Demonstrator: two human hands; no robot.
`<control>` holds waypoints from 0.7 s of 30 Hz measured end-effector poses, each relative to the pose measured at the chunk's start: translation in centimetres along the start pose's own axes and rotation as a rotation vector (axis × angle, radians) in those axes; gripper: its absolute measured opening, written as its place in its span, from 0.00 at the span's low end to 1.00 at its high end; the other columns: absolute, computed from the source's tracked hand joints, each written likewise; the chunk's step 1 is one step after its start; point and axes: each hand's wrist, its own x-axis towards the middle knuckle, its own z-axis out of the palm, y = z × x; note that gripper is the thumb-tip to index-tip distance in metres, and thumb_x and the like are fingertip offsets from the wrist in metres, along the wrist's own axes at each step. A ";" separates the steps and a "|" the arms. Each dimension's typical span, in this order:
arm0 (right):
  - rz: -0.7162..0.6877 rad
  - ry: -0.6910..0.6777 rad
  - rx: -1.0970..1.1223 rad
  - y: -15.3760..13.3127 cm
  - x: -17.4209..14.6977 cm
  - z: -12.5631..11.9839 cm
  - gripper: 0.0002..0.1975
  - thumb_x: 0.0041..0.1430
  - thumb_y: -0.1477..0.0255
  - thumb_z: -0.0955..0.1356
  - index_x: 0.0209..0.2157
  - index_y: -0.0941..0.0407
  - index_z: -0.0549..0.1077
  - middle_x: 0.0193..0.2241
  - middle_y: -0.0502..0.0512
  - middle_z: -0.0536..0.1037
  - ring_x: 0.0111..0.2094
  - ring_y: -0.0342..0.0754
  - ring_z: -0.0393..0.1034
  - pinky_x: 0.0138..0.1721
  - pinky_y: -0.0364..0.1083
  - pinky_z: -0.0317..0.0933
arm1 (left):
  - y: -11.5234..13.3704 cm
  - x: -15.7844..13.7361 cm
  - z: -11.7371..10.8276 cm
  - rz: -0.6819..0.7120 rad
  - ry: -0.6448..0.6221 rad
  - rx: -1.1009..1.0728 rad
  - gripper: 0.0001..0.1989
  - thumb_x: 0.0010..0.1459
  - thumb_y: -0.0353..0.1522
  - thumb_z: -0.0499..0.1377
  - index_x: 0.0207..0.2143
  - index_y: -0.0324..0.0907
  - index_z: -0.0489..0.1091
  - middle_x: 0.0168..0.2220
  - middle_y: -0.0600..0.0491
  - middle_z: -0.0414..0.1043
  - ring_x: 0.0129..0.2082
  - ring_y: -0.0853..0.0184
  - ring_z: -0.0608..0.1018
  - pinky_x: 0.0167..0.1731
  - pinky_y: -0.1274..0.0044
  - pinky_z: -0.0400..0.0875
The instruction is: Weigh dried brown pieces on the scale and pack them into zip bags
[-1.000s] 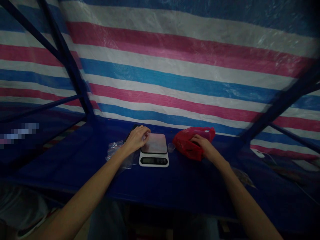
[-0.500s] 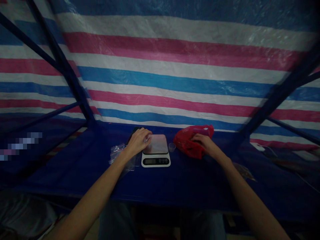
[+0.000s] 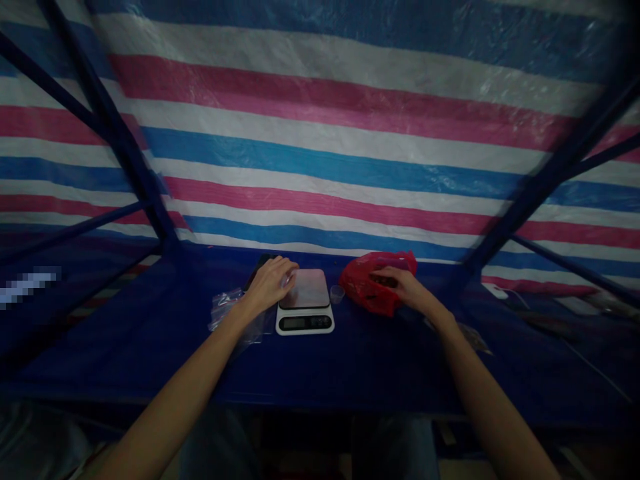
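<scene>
A white kitchen scale [image 3: 305, 309] with a steel plate sits on the dark blue table [image 3: 350, 360]. My left hand [image 3: 270, 281] rests at the scale's left edge, fingers curled on something small and clear; what it is I cannot tell. My right hand [image 3: 407, 288] reaches into a red plastic bag [image 3: 367, 288] right of the scale, fingers gripping its opening. A small clear cup [image 3: 337, 294] stands between scale and bag.
Clear plastic bags [image 3: 227, 310] lie left of the scale under my forearm. A dark flat object [image 3: 260, 265] lies behind my left hand. Striped tarp [image 3: 320, 147] walls the back. Blue frame bars [image 3: 125, 147] rise at both sides. A white cable [image 3: 500, 291] lies far right.
My right hand has shifted slightly on the red bag, pulling its opening. My left hand stays at the scale's edge. The view has drifted a little.
</scene>
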 end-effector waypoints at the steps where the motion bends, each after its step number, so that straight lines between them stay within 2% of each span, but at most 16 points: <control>1: 0.001 -0.028 -0.020 -0.2 0.0 0.1 0.19 0.58 0.71 0.71 0.52 0.53 0.78 0.52 0.61 0.80 0.50 0.57 0.76 0.55 0.56 0.69 | -0.1 0.0 0.1 0.006 -0.003 0.012 0.08 0.67 0.31 0.53 0.43 0.42 0.72 0.37 0.51 0.75 0.40 0.62 0.73 0.41 0.70 0.66; 4: -0.046 -0.091 -0.085 -0.6 0.2 0.6 0.19 0.55 0.75 0.71 0.49 0.56 0.80 0.52 0.65 0.80 0.53 0.58 0.74 0.59 0.58 0.65 | -0.3 -0.1 0.3 0.017 -0.028 0.042 0.09 0.66 0.31 0.54 0.44 0.42 0.73 0.39 0.50 0.76 0.41 0.61 0.73 0.43 0.69 0.66; 9: -0.144 -0.034 -0.117 -0.7 0.7 1.7 0.15 0.60 0.77 0.69 0.49 0.56 0.79 0.53 0.66 0.77 0.54 0.57 0.72 0.60 0.57 0.63 | -0.6 -0.1 0.4 0.011 -0.071 0.080 0.09 0.66 0.32 0.55 0.44 0.41 0.73 0.40 0.49 0.77 0.42 0.60 0.74 0.43 0.68 0.65; 15: -0.177 -0.029 -0.103 -0.4 0.7 1.5 0.13 0.59 0.78 0.69 0.45 0.56 0.80 0.50 0.64 0.78 0.50 0.55 0.74 0.55 0.53 0.66 | -1.2 0.0 -0.2 -0.064 -0.061 0.082 0.08 0.64 0.30 0.55 0.42 0.42 0.72 0.37 0.50 0.76 0.40 0.60 0.74 0.41 0.70 0.64; 21: -0.133 0.140 -0.130 -0.3 1.0 -0.1 0.11 0.61 0.79 0.66 0.38 0.56 0.81 0.38 0.60 0.81 0.40 0.52 0.76 0.46 0.52 0.69 | -2.0 -0.1 -0.4 -0.153 -0.017 0.085 0.08 0.61 0.30 0.56 0.42 0.42 0.72 0.36 0.50 0.75 0.39 0.60 0.75 0.41 0.70 0.66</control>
